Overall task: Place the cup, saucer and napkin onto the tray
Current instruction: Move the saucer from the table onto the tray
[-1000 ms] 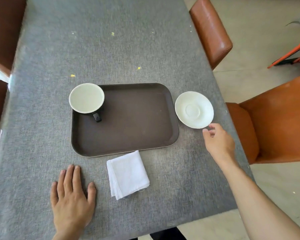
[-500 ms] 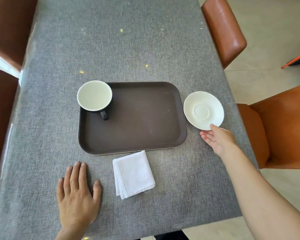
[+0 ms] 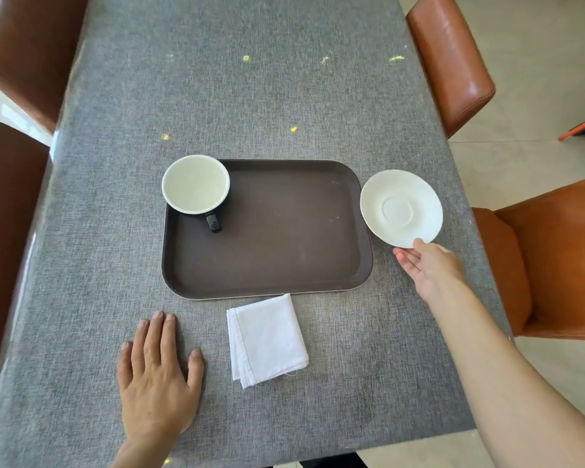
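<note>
1. Saucer step in hand. Right hand (image 3: 429,268) pinches the near rim of the saucer (image 3: 401,208): thumb on top, fingers (image 3: 406,260) under.
2. Saucer sits just beyond those fingers, beside the tray (image 3: 267,275), looks tilted up off the worktop (image 3: 284,96).
3. Cup (image 3: 195,184) already on tray, far-left corner. Napkin (image 3: 267,340) not yet, left of the fingers.
4. Next, likely: carry left over the tray lip. Tray centre and right are open.
5. Left hand (image 3: 157,376) flat, fingers spread, empty.
</note>
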